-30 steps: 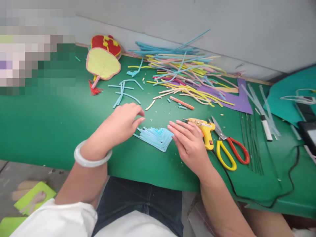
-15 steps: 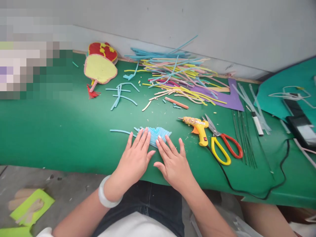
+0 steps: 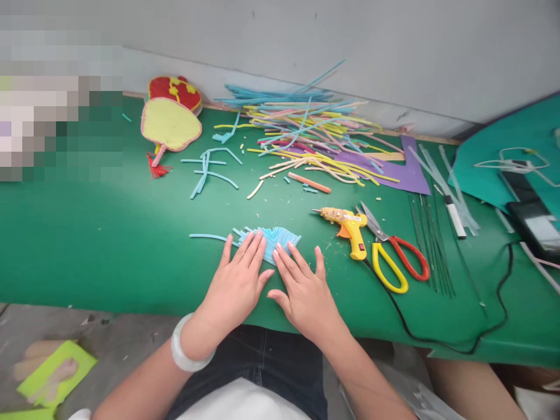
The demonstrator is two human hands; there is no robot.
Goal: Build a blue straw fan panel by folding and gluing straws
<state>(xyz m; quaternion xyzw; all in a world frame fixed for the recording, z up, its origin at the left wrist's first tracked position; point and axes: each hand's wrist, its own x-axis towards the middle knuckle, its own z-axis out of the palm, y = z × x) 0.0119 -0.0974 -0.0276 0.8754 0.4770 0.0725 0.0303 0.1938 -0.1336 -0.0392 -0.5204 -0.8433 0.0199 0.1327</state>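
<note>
A light blue piece made of pipe cleaners laid side by side (image 3: 276, 235) lies flat on the green tabletop (image 3: 109, 245). My left hand (image 3: 238, 283) rests with fingers spread over its left part, and a long blue stem pokes out past the fingertips to the left. On the right part of the piece lie the fingertips of my right hand (image 3: 306, 291), also stretched out. Both hands press from above without gripping. The fingers hide the piece's lower edge. To the right are a yellow hot glue gun (image 3: 350, 224) and scissors (image 3: 387, 242) with yellow and red handles.
Loose pipe cleaners (image 3: 306, 125) in many colours are heaped at the back. Two fan-shaped pieces, one yellow (image 3: 170, 123) and one red (image 3: 175, 90), lie back left. At right are a white marker (image 3: 455, 219), glue sticks (image 3: 459, 192), thin wires (image 3: 433, 251) and a black cord (image 3: 441, 341).
The whole view has shifted slightly. Both hands stay flat on the blue piece, with only a very small movement of the fingers.
</note>
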